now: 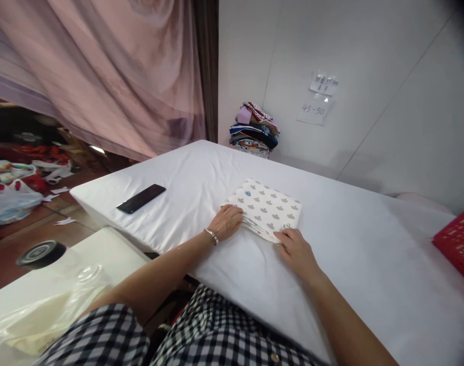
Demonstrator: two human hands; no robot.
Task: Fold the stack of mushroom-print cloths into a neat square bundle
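A neatly folded white cloth (272, 201) printed with grey cloud-like shapes and a few small coloured figures lies flat on the white-covered table (353, 244). Its stacked layers show along the edge facing me. My left hand (227, 221), with a bracelet at the wrist, is closed on the near left corner, fingers over the top and thumb hidden. At the near right corner my right hand (297, 253) pinches the cloth between thumb and fingers.
A black phone (141, 198) rests on the table's left part. Beyond the far edge stands a pile of folded fabrics (253, 131) by the wall. A red basket (458, 244) is at right. A side table (105, 249) holds a dark tape roll (41, 254) and clear plastic (60, 310).
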